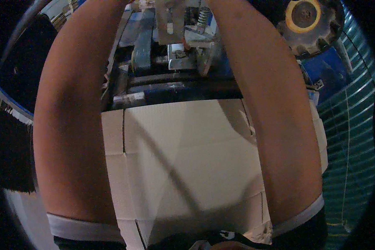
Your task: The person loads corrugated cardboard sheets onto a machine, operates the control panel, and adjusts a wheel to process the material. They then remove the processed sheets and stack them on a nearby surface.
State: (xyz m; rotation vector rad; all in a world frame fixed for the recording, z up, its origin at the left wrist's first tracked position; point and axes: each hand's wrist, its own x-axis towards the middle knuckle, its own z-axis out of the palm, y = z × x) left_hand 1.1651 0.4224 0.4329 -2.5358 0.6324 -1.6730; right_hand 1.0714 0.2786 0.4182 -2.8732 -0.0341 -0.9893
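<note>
My left forearm (73,125) and right forearm (279,125) reach up past the top edge of the picture. Both hands lie beyond that edge, so what they hold or touch is hidden. Between the arms a flat brown cardboard box blank (187,146) spreads out, with slots and crease lines along its sides. Its far edge lies by a dark roller (183,88) of a machine. Further off, nearest to where the arms leave the picture, are a metal bracket (181,58), a grey-blue belt (142,46) and a coil spring (203,18).
At the upper right hangs a notched dark wheel (308,29) with a yellow ring, above a blue machine part (329,71). Green corrugated sheeting (350,146) runs down the right side. More cardboard (319,133) shows past my right arm. A dark bristled strip (12,150) stands at left.
</note>
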